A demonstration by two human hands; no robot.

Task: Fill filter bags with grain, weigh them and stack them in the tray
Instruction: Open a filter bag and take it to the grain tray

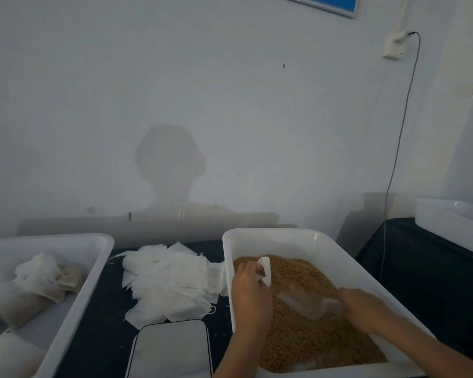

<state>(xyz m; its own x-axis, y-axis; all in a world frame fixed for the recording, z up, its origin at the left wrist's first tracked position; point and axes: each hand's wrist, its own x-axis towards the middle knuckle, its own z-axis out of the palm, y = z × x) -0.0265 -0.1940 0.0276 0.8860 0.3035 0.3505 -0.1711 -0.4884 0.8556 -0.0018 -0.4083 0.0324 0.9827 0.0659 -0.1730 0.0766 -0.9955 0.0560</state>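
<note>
A white bin (347, 264) on the right holds brown grain (309, 336). Over the grain, my left hand (250, 296) pinches a small white filter bag (266, 268) and holds it upright. My right hand (362, 306) grips the handle of a clear plastic scoop (307, 300), whose mouth points toward the bag, just above the grain. A loose pile of empty filter bags (170, 279) lies on the dark table between the bins. The white tray (93, 274) on the left holds several filled bags (36, 285). A flat scale (171, 350) sits at the front centre.
A pale wall rises close behind the table. A cable (402, 137) hangs from a wall socket at the right. Another white bin (453, 225) stands on a dark-covered surface at the far right.
</note>
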